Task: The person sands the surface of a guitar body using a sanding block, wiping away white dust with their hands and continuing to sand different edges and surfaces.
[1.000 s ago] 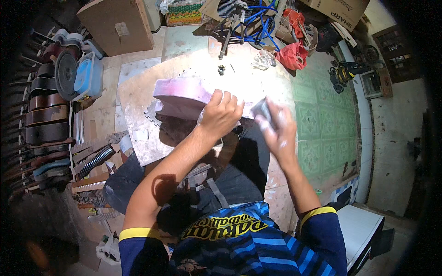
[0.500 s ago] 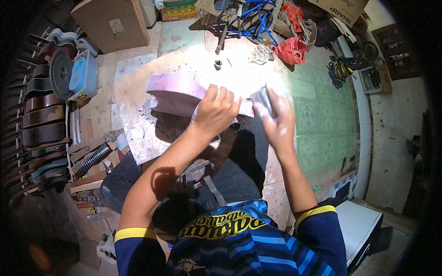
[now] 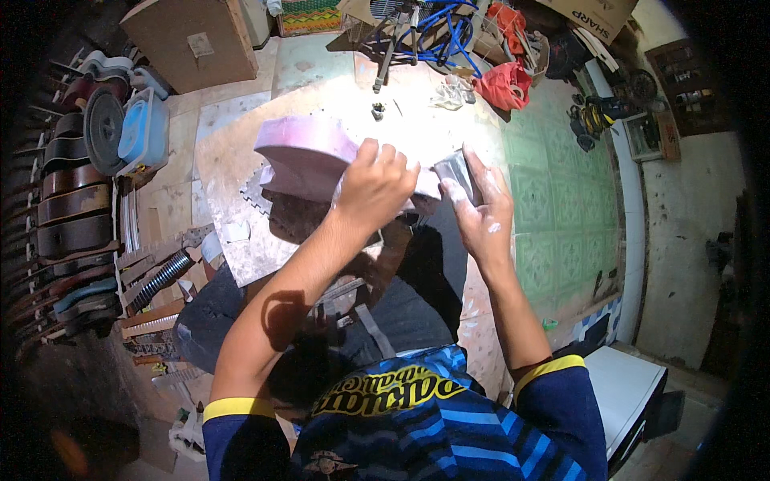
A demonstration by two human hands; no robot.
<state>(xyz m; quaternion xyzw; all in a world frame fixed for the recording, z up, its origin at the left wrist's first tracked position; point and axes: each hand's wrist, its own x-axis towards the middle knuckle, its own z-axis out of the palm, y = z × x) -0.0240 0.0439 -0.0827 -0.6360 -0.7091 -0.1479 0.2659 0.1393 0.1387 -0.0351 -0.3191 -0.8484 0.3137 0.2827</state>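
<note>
Green-tiled floor spreads along the right, and a row of guitars lines the left. A pale sheet lies in front of the person, with a cardboard box beyond its far left corner; a white-topped cabinet stands at lower right. Over the sheet, ahead of the person's lap, is a pink, curved-sided guitar body, its narrow end toward the right. The left hand grips it near that end, fingers bent over the top and close together, the thumb hidden. The right hand, dusted white, pinches a grey block between thumb and fingers, just beside the narrow end; whether the two touch is unclear. A red bag sits beyond, and a small dark object lies on the sheet's bright far part.
</note>
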